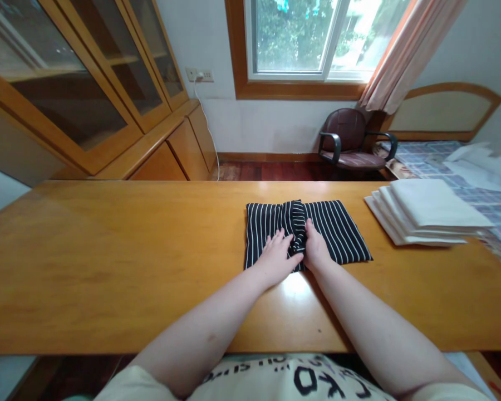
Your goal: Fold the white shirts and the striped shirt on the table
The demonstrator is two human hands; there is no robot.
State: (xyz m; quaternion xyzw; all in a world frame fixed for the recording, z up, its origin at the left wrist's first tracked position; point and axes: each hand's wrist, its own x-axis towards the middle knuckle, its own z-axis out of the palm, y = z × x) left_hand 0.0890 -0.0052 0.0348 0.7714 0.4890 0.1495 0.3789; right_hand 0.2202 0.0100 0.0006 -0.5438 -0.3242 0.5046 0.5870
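A black cloth with white stripes (pixel 336 231) lies folded on the wooden table. A raised, bunched fold runs down its middle, where the stripes turn crosswise. My left hand (pixel 275 259) rests on the cloth's left half, palm down, with its fingers spread and its thumb pointing toward the fold. On the right side of that fold, my right hand (pixel 316 248) is turned on edge with its thumb up, gripping the cloth. Its other fingers are mostly hidden by the hand and the fold.
The table (pixel 108 267) spans the view. To the right is a stack of folded white sheets or packets (pixel 434 206). Beyond stand a brown armchair (pixel 350 136), a bed (pixel 455 150) and a window (pixel 292 39). A glass-door cabinet (pixel 87 83) fills the left.
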